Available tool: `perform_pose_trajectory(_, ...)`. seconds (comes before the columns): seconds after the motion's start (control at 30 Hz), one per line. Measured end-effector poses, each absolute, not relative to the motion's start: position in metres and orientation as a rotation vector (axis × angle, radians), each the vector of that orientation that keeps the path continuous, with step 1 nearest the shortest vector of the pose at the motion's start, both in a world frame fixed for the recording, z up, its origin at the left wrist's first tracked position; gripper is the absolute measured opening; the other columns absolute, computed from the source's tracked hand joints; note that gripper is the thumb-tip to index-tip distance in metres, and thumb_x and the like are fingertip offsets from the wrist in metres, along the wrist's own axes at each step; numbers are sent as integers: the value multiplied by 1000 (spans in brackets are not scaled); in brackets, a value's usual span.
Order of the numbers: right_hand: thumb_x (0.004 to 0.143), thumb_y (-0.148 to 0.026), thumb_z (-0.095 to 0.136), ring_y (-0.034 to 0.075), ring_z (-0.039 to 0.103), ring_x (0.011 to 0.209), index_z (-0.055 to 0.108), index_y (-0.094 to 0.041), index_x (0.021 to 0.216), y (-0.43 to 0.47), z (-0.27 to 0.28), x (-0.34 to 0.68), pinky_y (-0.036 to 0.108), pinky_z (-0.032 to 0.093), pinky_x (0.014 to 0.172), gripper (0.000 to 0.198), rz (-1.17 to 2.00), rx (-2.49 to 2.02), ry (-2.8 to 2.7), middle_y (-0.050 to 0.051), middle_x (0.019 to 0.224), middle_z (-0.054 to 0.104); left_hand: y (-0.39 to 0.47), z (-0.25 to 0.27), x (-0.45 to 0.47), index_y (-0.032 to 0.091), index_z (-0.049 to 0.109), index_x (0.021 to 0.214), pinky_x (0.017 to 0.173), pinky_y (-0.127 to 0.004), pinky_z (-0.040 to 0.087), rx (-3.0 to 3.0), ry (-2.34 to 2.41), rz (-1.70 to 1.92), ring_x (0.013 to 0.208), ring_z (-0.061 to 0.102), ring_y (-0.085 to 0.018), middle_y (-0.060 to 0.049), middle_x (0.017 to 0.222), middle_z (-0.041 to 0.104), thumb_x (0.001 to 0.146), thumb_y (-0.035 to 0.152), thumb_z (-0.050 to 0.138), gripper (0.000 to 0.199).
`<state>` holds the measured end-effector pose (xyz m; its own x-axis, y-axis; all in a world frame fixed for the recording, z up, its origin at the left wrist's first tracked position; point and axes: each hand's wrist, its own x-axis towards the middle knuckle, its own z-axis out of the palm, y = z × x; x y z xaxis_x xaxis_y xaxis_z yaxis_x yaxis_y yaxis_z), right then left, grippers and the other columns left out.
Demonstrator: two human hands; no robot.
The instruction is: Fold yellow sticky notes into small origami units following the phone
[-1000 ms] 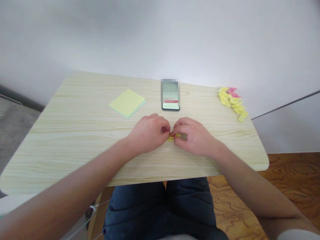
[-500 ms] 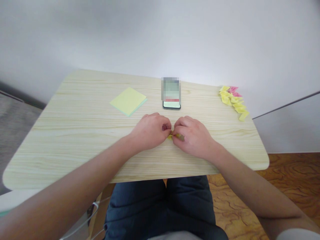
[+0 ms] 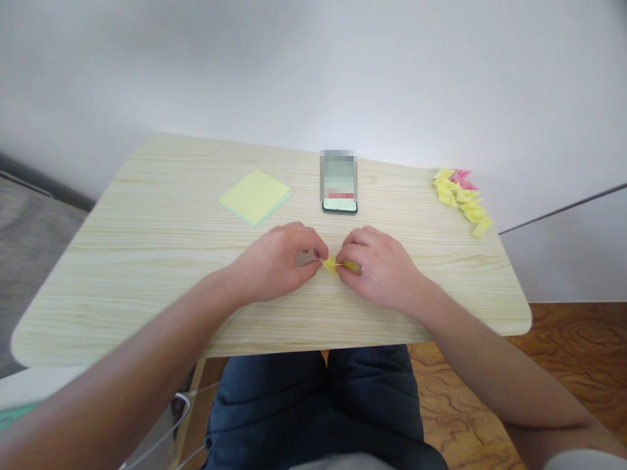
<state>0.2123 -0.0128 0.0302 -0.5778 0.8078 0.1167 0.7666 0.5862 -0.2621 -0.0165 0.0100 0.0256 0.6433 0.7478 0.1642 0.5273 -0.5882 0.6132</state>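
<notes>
Between my hands is a small piece of folded yellow paper point(image 3: 330, 264), partly hidden by the fingers. My left hand point(image 3: 281, 262) pinches its left tip between thumb and index finger. On the other side, my right hand point(image 3: 379, 266) has thumb and fingers closed on the paper, and a bit of yellow shows inside that grip. Both hands are low over the pale wooden table point(image 3: 161, 261), just in front of a smartphone point(image 3: 339, 203).
A stack of square paper point(image 3: 255, 196), yellow on top and green below, lies left of the phone. Several folded yellow paper pieces point(image 3: 447, 191) and pink ones point(image 3: 461, 177) sit in a cluster at the right back. Behind the table rises a white wall point(image 3: 313, 78).
My left hand has shifted a little to the left, away from my right hand. More of the yellow paper now shows between them. The right hand has hardly moved.
</notes>
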Motion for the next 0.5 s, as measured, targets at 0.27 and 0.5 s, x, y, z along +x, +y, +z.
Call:
perform_pose_trajectory(0.27,92,-25,62,24,59,98,74,-19,88,-12,26,212,37,47,87,14,308,-1276,-2577,7,95,67,10,23,-16,24,74,96,89,-34,48,2451,876,562,96,64,-20,-1,98,73,86,13,60,20)
perform_pose_trajectory(0.5,93,-25,62,24,56,96,73,-19,84,-15,24,212,38,45,83,15,236,-1269,-2594,8,94,65,7,26,-15,26,73,96,86,-34,46,2506,893,482,97,64,-21,0,98,74,86,17,63,17)
